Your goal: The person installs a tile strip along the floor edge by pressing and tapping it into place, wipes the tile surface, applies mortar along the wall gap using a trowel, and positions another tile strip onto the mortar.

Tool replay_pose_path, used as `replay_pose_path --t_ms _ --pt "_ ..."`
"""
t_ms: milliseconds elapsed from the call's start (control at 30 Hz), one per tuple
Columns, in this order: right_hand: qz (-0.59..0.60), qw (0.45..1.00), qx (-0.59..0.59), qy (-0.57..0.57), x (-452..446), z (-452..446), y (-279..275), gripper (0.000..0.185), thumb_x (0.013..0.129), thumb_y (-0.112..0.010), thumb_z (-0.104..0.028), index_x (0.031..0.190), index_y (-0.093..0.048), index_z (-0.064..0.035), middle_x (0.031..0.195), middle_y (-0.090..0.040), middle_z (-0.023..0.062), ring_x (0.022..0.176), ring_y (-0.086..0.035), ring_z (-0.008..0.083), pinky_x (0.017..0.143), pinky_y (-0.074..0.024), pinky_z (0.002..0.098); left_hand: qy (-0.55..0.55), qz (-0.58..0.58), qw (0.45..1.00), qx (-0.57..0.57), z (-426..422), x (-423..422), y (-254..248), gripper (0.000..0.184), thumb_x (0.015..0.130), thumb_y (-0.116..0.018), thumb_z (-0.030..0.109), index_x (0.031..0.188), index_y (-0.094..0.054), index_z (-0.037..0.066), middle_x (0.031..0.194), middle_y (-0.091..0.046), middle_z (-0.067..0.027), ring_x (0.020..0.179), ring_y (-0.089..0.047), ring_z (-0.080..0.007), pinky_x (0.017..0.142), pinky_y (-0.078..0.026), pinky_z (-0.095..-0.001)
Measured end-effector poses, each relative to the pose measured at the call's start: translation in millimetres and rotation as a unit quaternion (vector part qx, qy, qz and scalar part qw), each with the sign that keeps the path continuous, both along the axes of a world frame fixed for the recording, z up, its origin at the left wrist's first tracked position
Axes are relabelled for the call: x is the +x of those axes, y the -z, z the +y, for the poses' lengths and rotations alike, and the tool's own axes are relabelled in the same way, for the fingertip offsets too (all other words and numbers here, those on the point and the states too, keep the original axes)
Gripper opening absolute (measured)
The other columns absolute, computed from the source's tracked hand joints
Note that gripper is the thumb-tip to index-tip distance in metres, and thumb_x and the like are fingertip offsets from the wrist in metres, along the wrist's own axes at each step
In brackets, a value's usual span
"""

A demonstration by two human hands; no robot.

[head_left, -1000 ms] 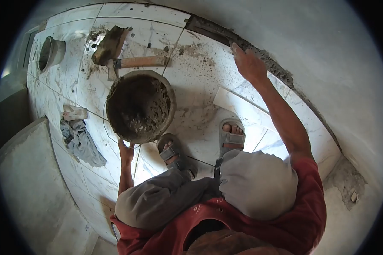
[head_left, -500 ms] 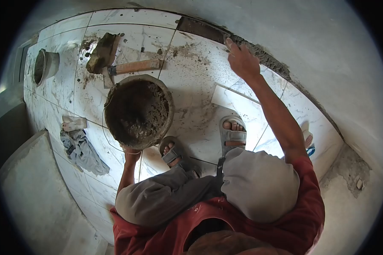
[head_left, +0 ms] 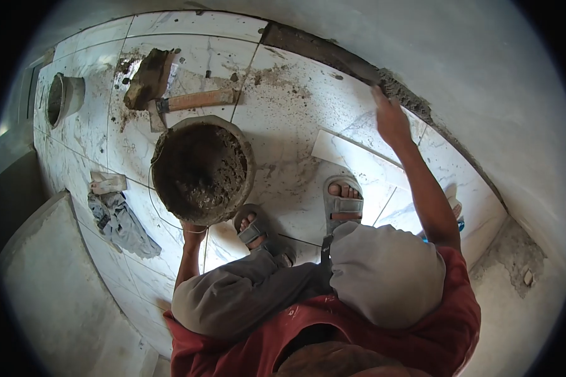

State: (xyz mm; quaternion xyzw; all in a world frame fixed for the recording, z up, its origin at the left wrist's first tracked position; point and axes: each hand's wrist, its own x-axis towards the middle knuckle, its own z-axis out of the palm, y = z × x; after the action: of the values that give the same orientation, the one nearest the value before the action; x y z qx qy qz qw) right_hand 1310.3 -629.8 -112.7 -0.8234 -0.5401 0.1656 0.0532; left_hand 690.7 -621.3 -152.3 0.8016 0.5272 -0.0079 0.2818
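Observation:
A round bucket (head_left: 248, 147), crusted with mortar and holding a dark wet mix, leans with its mouth toward me. My left hand (head_left: 194, 231) grips its near lower edge, the fingers partly hidden beneath it. Along the wall base runs a dark, narrow gap (head_left: 321, 50) with rough grey mortar (head_left: 405, 94) in its right part. My right hand (head_left: 393, 119) is at the near edge of that mortar, fingers drawn together and slightly blurred. Whatever it holds, if anything, is hidden. A loose white tile strip (head_left: 352, 149) lies below this hand.
Beyond the bucket lie a wooden-handled hammer (head_left: 198, 99) and a dirty brown lump (head_left: 148, 78). A second small bucket (head_left: 74, 94) rests on its side at far left. A grey cloth (head_left: 122, 223) lies left on the tiled floor (head_left: 283, 125). Walls bound the right and back.
My right hand has moved right and nearer me along the wall gap. The dark, smooth stretch now reaches farther right, and the lumpy mortar begins farther right. The left hand stays at the bucket.

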Motion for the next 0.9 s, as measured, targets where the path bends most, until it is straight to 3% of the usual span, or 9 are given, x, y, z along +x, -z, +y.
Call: replay_pose_path --t_ms 133,200,300,367,433,667,733,867,900 --pt "0.056 0.997 0.046 -0.002 -3 -22 -16 0.055 0.085 -0.050 -0.009 0.137 -0.037 -0.0236 0.098 -0.051 0.0195 0.080 -0.056 0.0366 0.072 -0.0478 0.0431 -0.065 -0.118 0.988 -0.071 -4 4 -5 0.039 0.082 -0.063 0.012 0.119 -0.055 0.007 0.124 -0.053 -0.0150 0.117 -0.047 -0.0296 0.099 -0.036 -0.0400" --pt "0.039 0.995 0.090 -0.036 -17 1 -4 0.052 0.084 -0.050 -0.010 0.134 -0.040 -0.0235 0.095 -0.049 0.0180 0.078 -0.058 0.0342 0.068 -0.0495 0.0452 -0.008 -0.099 0.995 -0.025 -3 -13 14 0.059 0.073 -0.072 0.006 0.125 -0.046 0.003 0.125 -0.049 -0.0179 0.115 -0.047 -0.0327 0.096 -0.036 -0.0405" --pt "0.055 0.997 0.052 -0.024 -43 58 -6 0.050 0.086 -0.049 -0.010 0.133 -0.041 -0.0231 0.096 -0.049 0.0187 0.081 -0.057 0.0360 0.070 -0.0485 0.0447 -0.009 -0.117 0.991 -0.056 -4 -19 25 0.044 0.077 -0.065 0.006 0.119 -0.053 0.005 0.122 -0.053 -0.0179 0.115 -0.047 -0.0357 0.097 -0.036 -0.0427" --pt "0.058 0.997 0.043 -0.012 -39 61 -1 0.049 0.087 -0.049 -0.011 0.134 -0.040 -0.0240 0.097 -0.049 0.0192 0.082 -0.055 0.0377 0.071 -0.0476 0.0448 -0.019 -0.057 0.992 -0.108 -9 -33 27 0.033 0.082 -0.057 0.008 0.115 -0.058 0.007 0.121 -0.055 -0.0170 0.116 -0.046 -0.0374 0.098 -0.036 -0.0455" --pt "0.059 0.998 0.034 -0.009 -28 52 0 0.048 0.087 -0.049 -0.013 0.133 -0.040 -0.0249 0.096 -0.048 0.0187 0.081 -0.055 0.0370 0.071 -0.0477 0.0447 -0.005 -0.032 0.994 -0.108 -7 -27 17 0.034 0.082 -0.056 0.008 0.116 -0.058 0.007 0.121 -0.055 -0.0169 0.116 -0.047 -0.0368 0.098 -0.036 -0.0456" --pt "-0.019 0.999 -0.024 0.040 61 -91 -10 0.057 0.084 -0.054 -0.012 0.135 -0.037 -0.0307 0.096 -0.053 0.0154 0.082 -0.059 0.0322 0.072 -0.0510 0.0414 0.017 0.008 0.995 -0.098 -7 -24 14 0.034 0.081 -0.060 0.014 0.115 -0.058 0.008 0.120 -0.056 -0.0171 0.114 -0.049 -0.0367 0.097 -0.037 -0.0458" --pt "-0.038 0.998 -0.001 0.053 85 -136 -10 0.058 0.083 -0.057 -0.012 0.134 -0.039 -0.0301 0.094 -0.053 0.0135 0.080 -0.058 0.0317 0.071 -0.0513 0.0404 -0.055 -0.130 0.979 -0.145 -7 -27 23 0.035 0.081 -0.059 0.013 0.116 -0.057 0.008 0.122 -0.054 -0.0173 0.115 -0.047 -0.0368 0.098 -0.035 -0.0459" --pt "-0.038 0.997 0.043 0.060 106 -184 -11 0.056 0.083 -0.057 -0.012 0.133 -0.041 -0.0290 0.094 -0.054 0.0123 0.080 -0.059 0.0316 0.070 -0.0517 0.0400 -0.048 -0.108 0.984 -0.135 -7 -38 34 0.035 0.083 -0.057 0.013 0.118 -0.056 0.008 0.124 -0.053 -0.0176 0.118 -0.045 -0.0368 0.100 -0.033 -0.0457" --pt "-0.019 0.996 0.062 0.056 104 -183 -17 0.054 0.082 -0.057 -0.010 0.132 -0.044 -0.0247 0.094 -0.054 0.0129 0.083 -0.057 0.0321 0.072 -0.0500 0.0401 -0.022 -0.064 0.989 -0.129 -7 -36 31 0.035 0.083 -0.056 0.012 0.118 -0.056 0.008 0.124 -0.052 -0.0178 0.119 -0.044 -0.0366 0.101 -0.033 -0.0454"
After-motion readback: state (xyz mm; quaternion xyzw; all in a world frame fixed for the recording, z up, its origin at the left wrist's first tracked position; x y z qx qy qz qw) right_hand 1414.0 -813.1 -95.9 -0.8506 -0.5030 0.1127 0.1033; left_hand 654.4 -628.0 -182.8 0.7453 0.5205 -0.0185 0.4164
